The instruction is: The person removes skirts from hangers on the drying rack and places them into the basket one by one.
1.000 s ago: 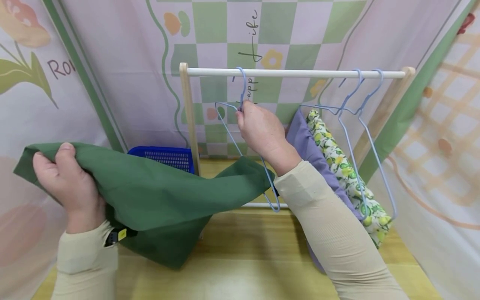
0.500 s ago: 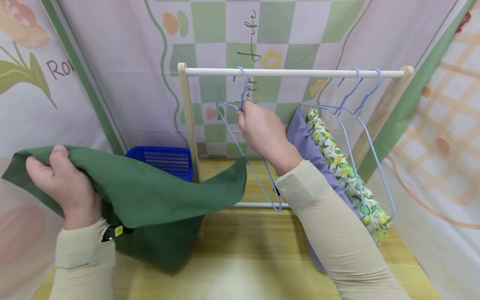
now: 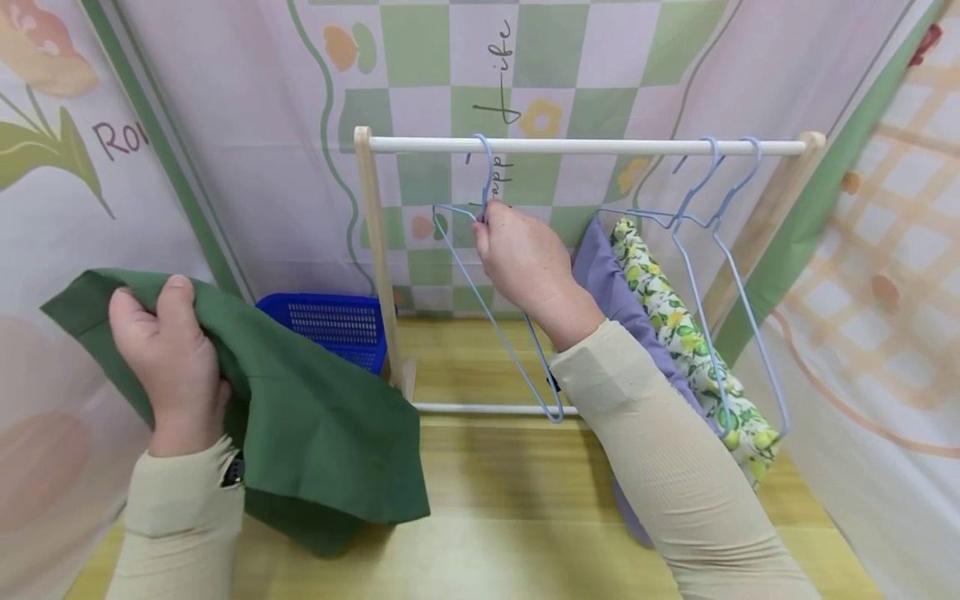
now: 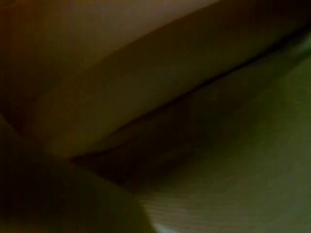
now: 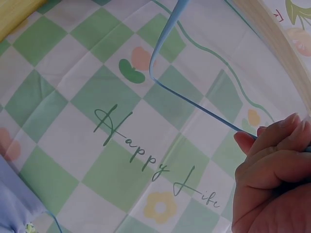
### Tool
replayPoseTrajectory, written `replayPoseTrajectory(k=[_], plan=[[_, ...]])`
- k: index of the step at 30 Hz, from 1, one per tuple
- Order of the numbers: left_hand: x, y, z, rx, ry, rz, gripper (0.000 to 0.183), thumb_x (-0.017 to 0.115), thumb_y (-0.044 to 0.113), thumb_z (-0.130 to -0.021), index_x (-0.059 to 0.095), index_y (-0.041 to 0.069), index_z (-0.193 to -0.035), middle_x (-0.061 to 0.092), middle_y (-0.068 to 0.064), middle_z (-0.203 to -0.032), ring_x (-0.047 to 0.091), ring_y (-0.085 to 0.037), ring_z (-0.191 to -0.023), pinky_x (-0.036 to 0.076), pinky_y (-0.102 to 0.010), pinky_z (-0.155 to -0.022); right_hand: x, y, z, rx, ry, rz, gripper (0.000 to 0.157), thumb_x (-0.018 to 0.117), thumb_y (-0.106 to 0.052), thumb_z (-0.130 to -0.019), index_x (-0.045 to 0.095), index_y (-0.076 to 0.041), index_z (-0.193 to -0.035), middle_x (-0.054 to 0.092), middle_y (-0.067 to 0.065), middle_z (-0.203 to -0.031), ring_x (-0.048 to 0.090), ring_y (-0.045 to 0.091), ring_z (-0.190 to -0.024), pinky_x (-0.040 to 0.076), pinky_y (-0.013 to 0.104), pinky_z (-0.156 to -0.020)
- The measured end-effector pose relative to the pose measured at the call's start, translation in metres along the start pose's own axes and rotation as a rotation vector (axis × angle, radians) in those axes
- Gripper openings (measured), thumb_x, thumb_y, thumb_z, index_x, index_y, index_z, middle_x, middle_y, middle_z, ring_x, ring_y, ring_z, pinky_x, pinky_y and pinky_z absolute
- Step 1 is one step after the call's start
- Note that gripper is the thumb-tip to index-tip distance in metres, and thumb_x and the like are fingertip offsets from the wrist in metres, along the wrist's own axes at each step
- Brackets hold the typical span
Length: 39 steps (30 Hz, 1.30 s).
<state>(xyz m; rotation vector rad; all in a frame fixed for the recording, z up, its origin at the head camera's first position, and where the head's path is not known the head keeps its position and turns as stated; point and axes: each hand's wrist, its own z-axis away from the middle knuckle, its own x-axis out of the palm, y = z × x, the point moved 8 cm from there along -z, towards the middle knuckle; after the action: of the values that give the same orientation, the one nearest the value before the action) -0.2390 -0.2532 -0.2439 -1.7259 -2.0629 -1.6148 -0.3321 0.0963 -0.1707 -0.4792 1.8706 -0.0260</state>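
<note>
My left hand (image 3: pixel 176 367) grips a dark green cloth (image 3: pixel 322 442), pinching its top edge between thumb and fingers while the rest hangs down to the right. In the dark left wrist view only blurred folds of the cloth and part of the hand show. My right hand (image 3: pixel 528 262) holds a blue wire hanger (image 3: pixel 487 308) just below its hook, which loops over the white rail (image 3: pixel 600 147). Nothing hangs on this hanger. In the right wrist view the curled fingers of the right hand (image 5: pixel 274 174) are round the hanger (image 5: pixel 199 104) wire.
At the right end of the rack hang two more blue hangers (image 3: pixel 750 312). They carry a purple cloth (image 3: pixel 626 287) and a lemon-print cloth (image 3: pixel 678 337). A blue plastic basket (image 3: pixel 330 321) stands behind the rack's left wooden post (image 3: pixel 378 250). Printed curtains surround the wooden tabletop (image 3: pixel 487 500).
The green cloth's free end has swung left and down, away from the hanger. My left hand went slightly left, then back right and up a little. The right hand stays on the hanger.
</note>
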Motion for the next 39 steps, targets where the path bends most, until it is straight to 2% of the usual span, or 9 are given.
replayPoseTrajectory(k=[11,19,23,32,39], plan=[[0.028,0.009,0.016,-0.025,-0.156,-0.032,0.018,0.066,0.010,-0.091,0.049,0.004,-0.089,0.046,-0.010,-0.069,0.053,-0.018,-0.053,0.044,-0.024,-0.048,0.004,-0.004,-0.002,-0.007,-0.017,-0.005,0.023,0.039,-0.030,-0.104,0.052,-0.011,-0.100,0.057,0.006,-0.081,0.056,0.025,-0.074,0.046,0.044,-0.067],[0.046,0.017,0.026,-0.045,-0.292,-0.036,0.020,0.068,0.010,-0.090,0.051,0.001,-0.096,0.051,-0.009,-0.074,0.056,-0.017,-0.057,0.046,-0.024,-0.052,0.005,-0.006,-0.003,-0.007,-0.010,-0.012,0.024,0.039,-0.031,-0.103,0.053,-0.012,-0.101,0.057,0.006,-0.083,0.057,0.026,-0.075,0.047,0.046,-0.068],[0.054,0.018,0.031,-0.071,-0.344,-0.040,0.023,0.069,0.009,-0.089,0.052,-0.001,-0.100,0.054,-0.010,-0.078,0.059,-0.018,-0.061,0.050,-0.024,-0.053,0.004,-0.006,-0.003,-0.008,-0.003,-0.011,0.025,0.039,-0.031,-0.103,0.054,-0.012,-0.101,0.058,0.007,-0.085,0.057,0.028,-0.077,0.047,0.048,-0.071],[0.072,0.014,0.043,-0.151,-0.505,-0.093,0.028,0.070,0.008,-0.088,0.049,0.001,-0.106,0.055,-0.009,-0.087,0.062,-0.018,-0.066,0.053,-0.025,-0.057,0.002,-0.003,-0.001,0.003,0.008,-0.019,0.026,0.039,-0.032,-0.102,0.056,-0.012,-0.103,0.061,0.008,-0.088,0.059,0.029,-0.079,0.047,0.049,-0.073],[0.077,0.014,0.048,-0.186,-0.552,-0.182,0.036,0.073,0.010,-0.086,0.050,0.002,-0.112,0.057,-0.010,-0.095,0.062,-0.017,-0.072,0.053,-0.024,-0.061,0.003,-0.001,-0.001,0.010,0.001,-0.021,0.028,0.038,-0.033,-0.103,0.057,-0.013,-0.106,0.060,0.006,-0.088,0.058,0.028,-0.079,0.047,0.049,-0.073]])
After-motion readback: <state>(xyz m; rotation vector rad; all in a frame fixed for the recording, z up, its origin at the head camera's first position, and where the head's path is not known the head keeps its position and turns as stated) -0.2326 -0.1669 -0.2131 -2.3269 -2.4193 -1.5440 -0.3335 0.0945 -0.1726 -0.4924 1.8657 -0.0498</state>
